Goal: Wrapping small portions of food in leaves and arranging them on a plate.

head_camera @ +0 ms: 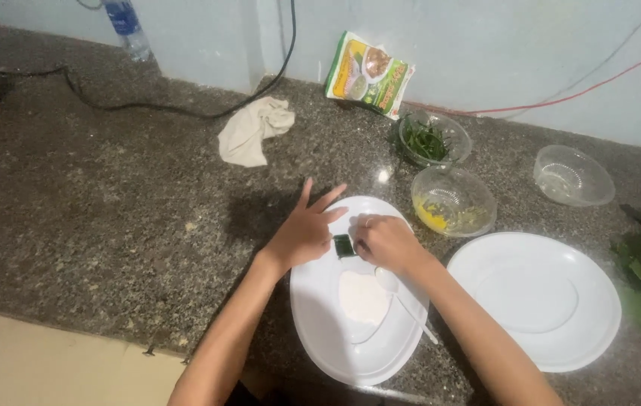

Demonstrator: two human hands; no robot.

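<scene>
Item: small dark-green folded leaf piece (344,245), on oval white plate (358,301) w/ white dough patch (363,297) & white plastic spoon (403,297). L hand (305,234) fingers spread, thumb touching leaf; R hand (386,242) fingers curled, pinching it.

Your left hand (304,234) and right hand (386,242) are both bare, without gloves. Your forearms are uncovered too, with no sleeves reaching into view along either one. You wear no watch or bracelet at either wrist. Whether a ring sits on your right hand is too blurred to tell.
</scene>
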